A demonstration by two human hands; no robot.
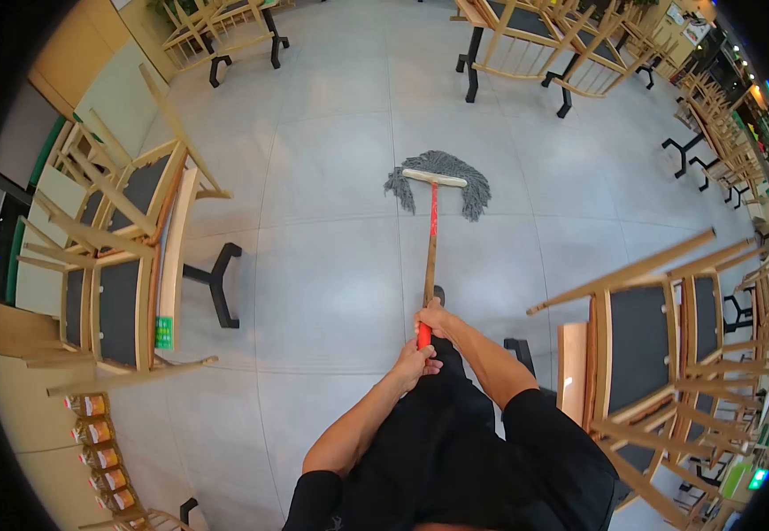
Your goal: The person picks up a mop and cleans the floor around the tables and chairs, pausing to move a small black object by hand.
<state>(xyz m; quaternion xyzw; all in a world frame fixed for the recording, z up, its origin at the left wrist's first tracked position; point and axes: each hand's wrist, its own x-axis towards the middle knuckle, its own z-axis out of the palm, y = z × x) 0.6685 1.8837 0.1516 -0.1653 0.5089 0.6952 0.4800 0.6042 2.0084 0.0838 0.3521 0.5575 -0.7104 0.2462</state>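
A mop with a grey string head (438, 180) rests on the tiled floor ahead of me. Its wooden handle (430, 257) runs back toward my body and ends in a red grip. My right hand (436, 317) is closed around the handle higher up, just above the red grip. My left hand (417, 359) grips the red end below it, close to my waist. Both arms reach forward over my black clothes.
Wooden chairs are stacked upside down on a table at the left (128, 257) and on another at the right (668, 354). More tables with upturned chairs stand at the back (535, 35). Bottles (92, 434) line a shelf at lower left. Grey floor tiles (331, 177) lie between.
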